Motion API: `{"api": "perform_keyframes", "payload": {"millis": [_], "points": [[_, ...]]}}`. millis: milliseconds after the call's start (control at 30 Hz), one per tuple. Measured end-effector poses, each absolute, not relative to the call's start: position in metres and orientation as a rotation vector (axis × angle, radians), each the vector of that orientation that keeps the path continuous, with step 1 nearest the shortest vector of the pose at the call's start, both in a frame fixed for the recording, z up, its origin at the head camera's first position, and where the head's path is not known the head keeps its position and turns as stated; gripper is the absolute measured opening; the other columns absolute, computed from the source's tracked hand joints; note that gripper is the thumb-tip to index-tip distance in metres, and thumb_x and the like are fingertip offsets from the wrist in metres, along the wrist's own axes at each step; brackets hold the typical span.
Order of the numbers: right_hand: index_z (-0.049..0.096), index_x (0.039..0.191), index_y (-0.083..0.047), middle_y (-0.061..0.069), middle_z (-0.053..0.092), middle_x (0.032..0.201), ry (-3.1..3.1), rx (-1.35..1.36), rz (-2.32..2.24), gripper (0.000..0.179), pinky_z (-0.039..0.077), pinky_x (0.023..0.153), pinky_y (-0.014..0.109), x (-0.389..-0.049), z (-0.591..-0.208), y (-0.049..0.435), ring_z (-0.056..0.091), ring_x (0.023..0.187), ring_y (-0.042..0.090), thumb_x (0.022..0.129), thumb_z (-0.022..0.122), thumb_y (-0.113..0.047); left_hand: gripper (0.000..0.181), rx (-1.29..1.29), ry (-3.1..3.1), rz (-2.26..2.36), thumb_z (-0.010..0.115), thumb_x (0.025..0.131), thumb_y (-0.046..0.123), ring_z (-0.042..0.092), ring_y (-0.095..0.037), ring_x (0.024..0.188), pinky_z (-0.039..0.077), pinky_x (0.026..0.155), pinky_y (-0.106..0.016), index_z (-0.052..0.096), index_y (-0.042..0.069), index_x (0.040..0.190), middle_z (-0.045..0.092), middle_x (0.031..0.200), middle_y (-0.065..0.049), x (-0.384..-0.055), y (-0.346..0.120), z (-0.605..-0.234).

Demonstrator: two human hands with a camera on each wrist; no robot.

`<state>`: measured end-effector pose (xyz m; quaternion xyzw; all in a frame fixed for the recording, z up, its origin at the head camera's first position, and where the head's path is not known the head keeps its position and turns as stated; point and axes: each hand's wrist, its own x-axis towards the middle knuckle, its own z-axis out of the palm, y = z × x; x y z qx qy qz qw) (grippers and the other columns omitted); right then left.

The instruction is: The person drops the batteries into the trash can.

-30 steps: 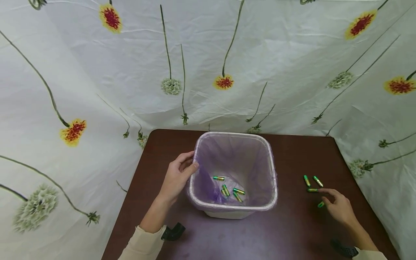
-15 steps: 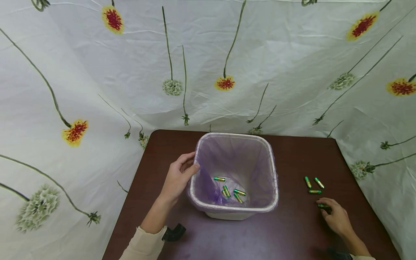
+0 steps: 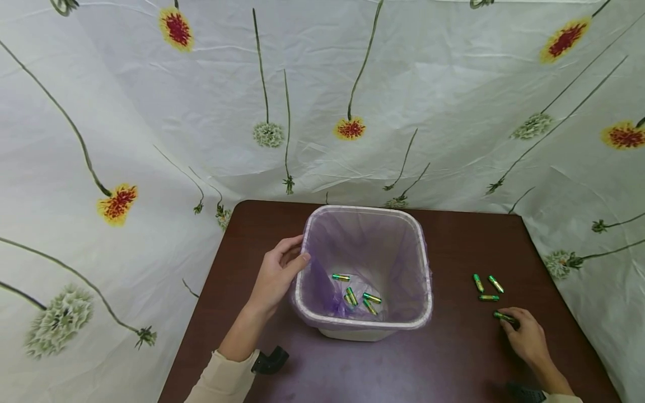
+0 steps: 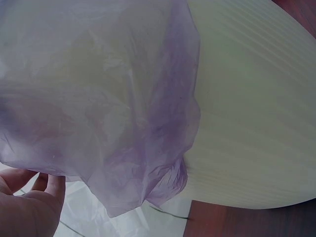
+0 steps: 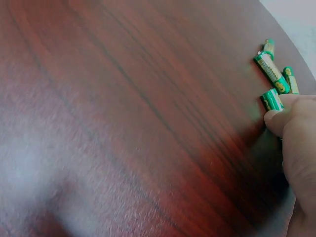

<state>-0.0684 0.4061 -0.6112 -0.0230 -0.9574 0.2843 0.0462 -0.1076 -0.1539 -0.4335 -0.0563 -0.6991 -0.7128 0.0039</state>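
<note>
In the head view my left hand (image 3: 272, 280) grips the left rim of a pale waste bin (image 3: 363, 324), thumb over the edge and fingers outside. A thin purple bin liner (image 4: 133, 128) covers the rim and hangs down the outer wall in the left wrist view. At the right of the table, my right hand (image 3: 526, 338) pinches a green and gold battery (image 3: 505, 318) between thumb and fingers; its rear end is hidden by the hand. Just beyond it lie three similar batteries (image 3: 489, 298), also seen in the right wrist view. Several more batteries (image 3: 372, 298) rest on the bin's bottom.
The dark reddish-brown table (image 3: 453, 240) has a rounded far left corner. A white cloth (image 3: 201, 84) printed with flowers hangs behind and along both sides. Black wrist mounts (image 3: 270, 361) sit on the forearms, near the beige sleeves.
My right hand has drawn back from the three batteries toward the nearer one and now pinches it. The left hand stays on the bin's rim.
</note>
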Motion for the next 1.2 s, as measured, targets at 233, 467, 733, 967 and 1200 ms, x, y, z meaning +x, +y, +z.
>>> {"api": "perform_keyframes", "payload": {"millis": [233, 467, 733, 967, 1200], "points": [[0.072, 0.111, 0.004, 0.018, 0.063, 0.098, -2.964, -0.053, 0.813, 0.017, 0.044, 0.067, 0.045, -0.073, -0.608, 0.407, 0.057, 0.081, 0.027, 0.094, 0.071, 0.001, 0.048, -0.173, -2.202, -2.229, 0.067, 0.099, 0.007, 0.057, -0.033, 0.125, 0.053, 0.096, -0.028, 0.054, -0.005, 0.143, 0.056, 0.137, -0.019, -0.107, -0.154, -0.432], [0.073, 0.114, 0.004, 0.028, 0.064, 0.110, -2.974, -0.007, 0.846, 0.019, 0.049, 0.074, 0.060, -0.070, -0.599, 0.408, 0.062, 0.095, 0.045, 0.096, 0.071, -0.002, 0.047, -0.169, -2.199, -2.227, 0.067, 0.099, 0.006, 0.058, -0.033, 0.125, 0.053, 0.096, -0.028, 0.054, -0.006, 0.143, 0.057, 0.136, -0.020, -0.107, -0.155, -0.432], [0.072, 0.117, 0.005, 0.030, 0.062, 0.116, -2.976, -0.013, 0.871, 0.020, 0.049, 0.075, 0.063, -0.074, -0.579, 0.411, 0.059, 0.103, 0.051, 0.101, 0.065, -0.006, 0.048, -0.183, -2.166, -2.245, 0.066, 0.098, 0.004, 0.056, -0.036, 0.124, 0.053, 0.095, -0.027, 0.053, -0.008, 0.143, 0.056, 0.135, -0.022, -0.108, -0.154, -0.433], [0.072, 0.117, 0.004, 0.028, 0.063, 0.116, -2.950, 0.038, 0.848, 0.020, 0.050, 0.069, 0.054, -0.080, -0.570, 0.410, 0.060, 0.098, 0.046, 0.101, 0.065, -0.005, 0.048, -0.170, -2.168, -2.251, 0.066, 0.099, 0.004, 0.057, -0.034, 0.125, 0.053, 0.096, -0.027, 0.052, -0.008, 0.143, 0.056, 0.136, -0.022, -0.109, -0.153, -0.433], [0.072, 0.118, 0.005, 0.025, 0.064, 0.113, -2.923, 0.105, 0.825, 0.021, 0.046, 0.061, 0.037, -0.087, -0.560, 0.404, 0.057, 0.082, 0.027, 0.099, 0.067, -0.003, 0.048, -0.159, -2.172, -2.244, 0.067, 0.099, 0.006, 0.057, -0.035, 0.124, 0.053, 0.095, -0.027, 0.053, -0.007, 0.143, 0.057, 0.136, -0.021, -0.108, -0.154, -0.434]]}}
